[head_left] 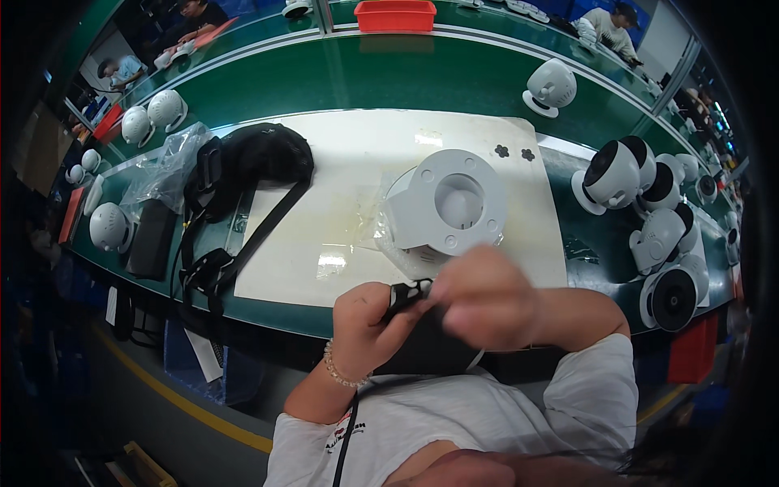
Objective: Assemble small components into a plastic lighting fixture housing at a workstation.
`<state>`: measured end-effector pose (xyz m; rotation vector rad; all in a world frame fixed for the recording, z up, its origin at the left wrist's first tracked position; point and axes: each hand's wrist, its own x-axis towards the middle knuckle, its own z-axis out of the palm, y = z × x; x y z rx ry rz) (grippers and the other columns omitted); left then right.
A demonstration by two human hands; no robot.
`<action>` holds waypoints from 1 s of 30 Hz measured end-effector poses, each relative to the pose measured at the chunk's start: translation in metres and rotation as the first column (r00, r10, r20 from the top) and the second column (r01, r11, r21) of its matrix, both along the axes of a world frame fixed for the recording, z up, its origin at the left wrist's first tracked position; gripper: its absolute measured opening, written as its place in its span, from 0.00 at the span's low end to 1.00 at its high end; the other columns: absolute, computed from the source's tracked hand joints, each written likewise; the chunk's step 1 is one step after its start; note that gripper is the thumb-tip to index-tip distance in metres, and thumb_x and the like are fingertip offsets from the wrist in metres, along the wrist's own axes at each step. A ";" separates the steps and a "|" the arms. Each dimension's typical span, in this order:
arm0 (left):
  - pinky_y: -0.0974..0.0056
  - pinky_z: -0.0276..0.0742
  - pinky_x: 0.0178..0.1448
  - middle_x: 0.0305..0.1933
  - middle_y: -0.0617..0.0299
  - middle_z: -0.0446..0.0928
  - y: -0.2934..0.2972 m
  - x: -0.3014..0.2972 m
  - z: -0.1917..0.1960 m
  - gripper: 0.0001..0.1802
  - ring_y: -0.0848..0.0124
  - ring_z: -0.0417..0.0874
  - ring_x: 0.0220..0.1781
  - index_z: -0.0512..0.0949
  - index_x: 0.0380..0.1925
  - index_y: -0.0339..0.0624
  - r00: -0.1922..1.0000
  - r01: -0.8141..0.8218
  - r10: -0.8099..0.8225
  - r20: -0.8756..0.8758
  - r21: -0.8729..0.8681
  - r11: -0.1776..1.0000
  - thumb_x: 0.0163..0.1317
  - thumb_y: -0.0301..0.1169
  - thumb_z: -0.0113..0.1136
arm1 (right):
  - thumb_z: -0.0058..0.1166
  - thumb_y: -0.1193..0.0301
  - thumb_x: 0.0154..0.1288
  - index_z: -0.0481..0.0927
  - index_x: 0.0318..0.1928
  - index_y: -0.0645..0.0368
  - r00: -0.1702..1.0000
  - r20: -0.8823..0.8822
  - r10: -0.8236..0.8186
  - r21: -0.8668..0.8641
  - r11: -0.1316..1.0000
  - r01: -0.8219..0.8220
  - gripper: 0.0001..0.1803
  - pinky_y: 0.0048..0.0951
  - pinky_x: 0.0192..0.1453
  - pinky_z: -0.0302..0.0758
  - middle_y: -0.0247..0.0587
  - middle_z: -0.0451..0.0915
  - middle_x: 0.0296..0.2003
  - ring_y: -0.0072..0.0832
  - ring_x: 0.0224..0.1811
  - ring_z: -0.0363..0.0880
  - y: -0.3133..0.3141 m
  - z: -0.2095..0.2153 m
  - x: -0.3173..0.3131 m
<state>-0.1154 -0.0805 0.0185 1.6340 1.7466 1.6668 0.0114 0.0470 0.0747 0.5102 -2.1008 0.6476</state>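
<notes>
Low over the mat's front edge, my left hand [363, 321] grips a small black strip with white patches [406, 296]; its exact kind I cannot make out. My right hand [485, 299] is at the strip's right end, its fingers smeared by motion, so what they hold is hidden. Just beyond both hands lies a white round housing [490, 183] with its base ring facing up. Round sockets dot the ring, and its centre is hollow. Clear plastic wrap [375, 223] spreads beneath its left side. Two small dark flower-shaped pieces [502, 151] rest at the mat's far right.
A cream mat [300, 276] covers the green bench. On the left are a black strapped bag [268, 154], a clear plastic bag [166, 174] and a dark box [152, 239]. Several white round devices [614, 174] crowd the right side. A red bin [395, 16] stands at the back; co-workers sit beyond.
</notes>
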 end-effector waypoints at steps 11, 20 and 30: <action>0.70 0.73 0.28 0.54 0.43 0.68 0.024 0.000 -0.005 0.18 0.69 0.76 0.24 0.64 0.13 0.33 0.979 0.031 0.021 -0.204 0.252 0.967 0.36 0.21 0.68 | 0.45 0.83 0.55 0.59 0.55 0.53 0.882 0.391 -0.264 -0.419 0.802 0.426 0.26 0.21 0.38 0.68 0.38 0.69 0.43 0.20 0.37 0.70 0.066 0.028 -0.008; 0.68 0.69 0.24 0.52 0.42 0.69 0.022 -0.002 -0.011 0.21 0.65 0.72 0.19 0.61 0.10 0.35 0.974 -0.005 0.053 -0.222 0.214 0.977 0.34 0.24 0.69 | 0.48 0.88 0.46 0.70 0.48 0.58 0.824 0.224 -0.521 0.332 0.835 0.439 0.25 0.30 0.45 0.71 0.45 0.76 0.42 0.39 0.36 0.74 0.045 0.041 -0.002; 0.68 0.67 0.24 0.53 0.48 0.70 0.021 0.000 -0.016 0.20 0.66 0.67 0.17 0.63 0.10 0.36 0.978 -0.022 0.056 -0.203 0.163 0.986 0.33 0.26 0.69 | 0.44 0.80 0.59 0.60 0.54 0.57 0.781 0.595 -0.191 -0.285 0.858 0.427 0.22 0.25 0.49 0.66 0.38 0.68 0.34 0.22 0.38 0.69 0.049 0.038 -0.031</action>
